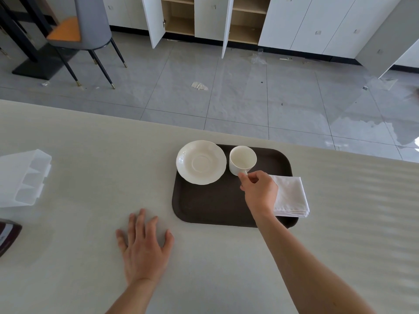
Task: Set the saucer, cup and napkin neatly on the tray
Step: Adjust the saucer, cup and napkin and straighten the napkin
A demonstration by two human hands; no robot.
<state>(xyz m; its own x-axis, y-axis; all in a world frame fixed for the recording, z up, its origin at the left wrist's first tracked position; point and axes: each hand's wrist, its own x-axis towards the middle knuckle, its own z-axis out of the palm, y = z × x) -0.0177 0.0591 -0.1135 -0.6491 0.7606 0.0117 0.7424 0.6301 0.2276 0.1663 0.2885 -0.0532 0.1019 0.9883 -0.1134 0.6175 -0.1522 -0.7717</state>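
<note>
A dark brown tray [210, 207] lies on the pale table. A white scalloped saucer [201, 162] sits on its far left corner, its rim reaching over the tray's edge. To the right of the saucer stands an empty white cup [242, 160], upright on the tray. My right hand [258, 191] pinches the cup's handle at its near side. A folded white napkin [291, 197] rests on the tray's right edge, partly under my right hand and hanging over the rim. My left hand [144, 248] lies flat on the table, fingers spread, to the near left of the tray.
A clear plastic container [22, 177] lies at the table's left side, and a dark object [8, 236] pokes in at the left edge. The table's far edge [136, 120] runs just behind the tray. Beyond it are grey floor tiles, a chair and open cabinets.
</note>
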